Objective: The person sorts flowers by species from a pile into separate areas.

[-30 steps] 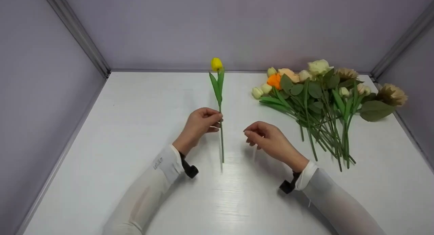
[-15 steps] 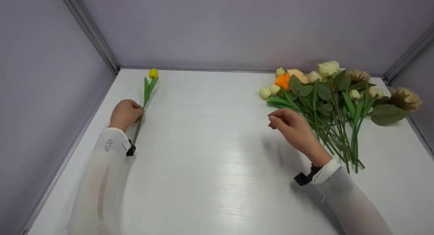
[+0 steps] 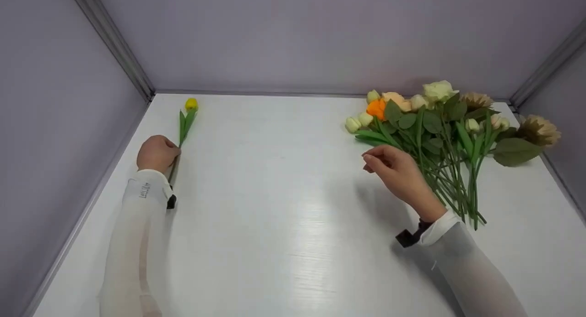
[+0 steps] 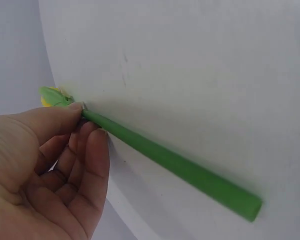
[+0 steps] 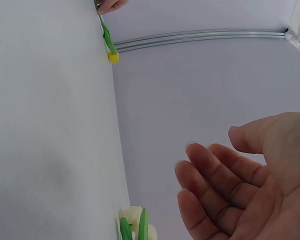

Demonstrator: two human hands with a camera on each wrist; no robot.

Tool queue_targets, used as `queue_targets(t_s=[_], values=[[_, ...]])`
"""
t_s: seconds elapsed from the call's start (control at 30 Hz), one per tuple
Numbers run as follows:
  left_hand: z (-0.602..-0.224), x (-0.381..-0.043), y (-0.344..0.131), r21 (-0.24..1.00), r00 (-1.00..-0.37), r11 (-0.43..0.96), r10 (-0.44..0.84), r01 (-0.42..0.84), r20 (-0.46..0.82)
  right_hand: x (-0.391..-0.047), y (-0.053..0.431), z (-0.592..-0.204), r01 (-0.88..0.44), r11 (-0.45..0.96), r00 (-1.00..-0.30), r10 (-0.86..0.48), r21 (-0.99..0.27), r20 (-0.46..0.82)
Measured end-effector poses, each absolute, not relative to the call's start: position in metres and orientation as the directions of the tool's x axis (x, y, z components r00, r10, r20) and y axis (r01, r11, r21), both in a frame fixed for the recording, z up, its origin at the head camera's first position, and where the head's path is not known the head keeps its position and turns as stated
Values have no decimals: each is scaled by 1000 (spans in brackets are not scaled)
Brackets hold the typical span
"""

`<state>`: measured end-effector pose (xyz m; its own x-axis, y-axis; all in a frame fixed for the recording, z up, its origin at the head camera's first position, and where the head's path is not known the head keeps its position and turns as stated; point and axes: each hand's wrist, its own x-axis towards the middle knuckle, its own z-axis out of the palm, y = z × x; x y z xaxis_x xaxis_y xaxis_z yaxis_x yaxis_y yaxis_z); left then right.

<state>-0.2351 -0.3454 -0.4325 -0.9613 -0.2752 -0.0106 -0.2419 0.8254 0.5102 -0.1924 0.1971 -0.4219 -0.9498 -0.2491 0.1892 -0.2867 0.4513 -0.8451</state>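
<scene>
The tulip moved leftward, stem end visible only in left wrist view

We see a yellow tulip, its bloom closed, its narrow leaves and slender stem green; the left hand pinches the stem, the bloom directed toward the back of the white tabletop, near the left edge; we find the right hand, fingers loosely curled, nearest the heaped flowers, leafy and mostly pale-headed.
</scene>
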Motion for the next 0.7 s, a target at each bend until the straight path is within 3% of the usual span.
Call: queue_targets(t_s=[0.2,0.47,0.7], values=[[-414,-241,-304,506,-968,853,-219,-128,125,-201,213,-420,-220,509,-973,-181,-832,146],[-395,-227,-175,420,-944,873,121,248,306,-212,268,-407,-84,636,-996,-24,-767,90],[-400,-206,-100,286,-859,835,359,470,364,-212,310,-411,1,842,-999,-24,-540,-40]])
